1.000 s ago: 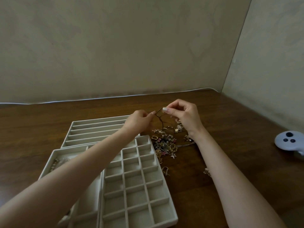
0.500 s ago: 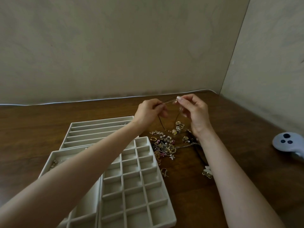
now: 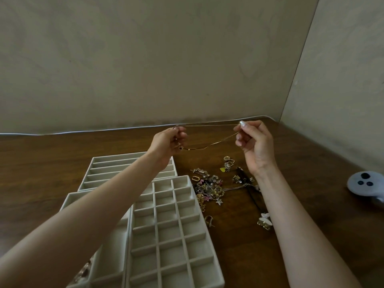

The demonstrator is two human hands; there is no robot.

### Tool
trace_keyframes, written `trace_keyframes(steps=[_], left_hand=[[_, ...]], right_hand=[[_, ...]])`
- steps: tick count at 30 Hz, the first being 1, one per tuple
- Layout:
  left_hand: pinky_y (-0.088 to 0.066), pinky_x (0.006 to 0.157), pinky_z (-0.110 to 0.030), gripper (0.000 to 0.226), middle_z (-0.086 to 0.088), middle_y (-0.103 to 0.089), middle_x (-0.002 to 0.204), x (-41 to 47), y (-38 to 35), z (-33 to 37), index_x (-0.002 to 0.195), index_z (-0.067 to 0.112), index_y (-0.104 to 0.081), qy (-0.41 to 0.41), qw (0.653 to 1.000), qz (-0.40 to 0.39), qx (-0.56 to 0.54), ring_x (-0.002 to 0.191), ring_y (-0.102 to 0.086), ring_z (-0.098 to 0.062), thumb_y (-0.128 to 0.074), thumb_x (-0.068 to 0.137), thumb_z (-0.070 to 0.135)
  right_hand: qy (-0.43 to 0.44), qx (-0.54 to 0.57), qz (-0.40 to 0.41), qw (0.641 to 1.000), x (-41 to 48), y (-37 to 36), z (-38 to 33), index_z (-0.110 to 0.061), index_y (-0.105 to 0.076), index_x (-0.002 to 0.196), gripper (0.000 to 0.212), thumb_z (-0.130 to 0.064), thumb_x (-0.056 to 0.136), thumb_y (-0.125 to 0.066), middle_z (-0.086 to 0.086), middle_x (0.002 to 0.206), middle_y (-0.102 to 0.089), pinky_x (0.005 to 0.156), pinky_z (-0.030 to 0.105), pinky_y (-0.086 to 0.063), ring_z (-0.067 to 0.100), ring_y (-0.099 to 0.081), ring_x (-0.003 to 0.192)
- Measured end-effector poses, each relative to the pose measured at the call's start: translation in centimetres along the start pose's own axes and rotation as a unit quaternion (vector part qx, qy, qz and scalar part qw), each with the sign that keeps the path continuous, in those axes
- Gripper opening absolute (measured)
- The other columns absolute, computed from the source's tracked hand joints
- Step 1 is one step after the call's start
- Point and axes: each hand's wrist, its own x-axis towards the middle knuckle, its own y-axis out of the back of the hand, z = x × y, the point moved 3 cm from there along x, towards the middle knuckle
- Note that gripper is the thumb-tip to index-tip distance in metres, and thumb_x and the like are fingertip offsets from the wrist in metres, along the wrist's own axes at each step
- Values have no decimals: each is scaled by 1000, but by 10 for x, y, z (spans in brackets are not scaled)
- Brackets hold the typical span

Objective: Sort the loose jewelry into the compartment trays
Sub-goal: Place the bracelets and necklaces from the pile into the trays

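Gold chain necklace [image 3: 216, 143], head view, item in hand: you hold it in the air above the far part of the wooden table [image 3: 41, 167], clear of the trays and the pile. Left hand [image 3: 168, 142]: fingers curled, pinching one end of the chain, with a small dark pendant hanging just under the fingers. Right hand [image 3: 254, 142]: thumb and forefinger pinched on the other end, the remaining fingers loosely curled. One run of chain is pulled taut and nearly level between your two hands; a second run sags beneath it. Long axis: left to right across your view, which roughly matches the long channels of the slotted tray [image 3: 124, 156]. That tray lies below and toward you from the chain. Your left hand hangs over its far right corner and is plainly the nearer hand, while your right hand sits off to the right, above the jewelry pile [image 3: 209, 189]. Judgement: the chain suits a long channel, so your right end must travel leftward over the tray. Grid tray [image 3: 168, 231]: small square cells, nearer you, its far edge overlapping the slotted tray. Third tray [image 3: 116, 246]: partly under your left forearm. Grey controller [image 3: 364, 182]: far right, well apart.
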Motion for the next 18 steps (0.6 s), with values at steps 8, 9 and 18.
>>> trace_keyframes(steps=[8,9,18], left_hand=[[-54,49,-27,20,-6,-58,65,-17,45,10,87,9,-53,-21,991,79,109,51,-63,-15,-40,100,17],[-54,47,-28,20,-8,-60,65,-21,50,13,87,9,-51,-31,988,79,128,52,-65,-17,-39,100,17],[-47,44,-16,15,-4,-55,64,-37,100,36,87,7,-59,-19,986,21,163,46,-55,-6,-47,96,9]], right_hand=[[-8,-297,-82,951,-8,-14,26,-13,-70,101,15,-13,86,-65,0,89,-68,56,17,-47,5,-52,61],[2,-358,-92,929,-11,-17,30,-15,-71,98,14,-16,85,-67,-1,89,-69,55,17,-47,5,-52,57],[9,-404,-99,910,-18,-49,47,-8,-68,91,10,-16,88,-63,6,80,-69,61,27,-57,14,-65,63]])
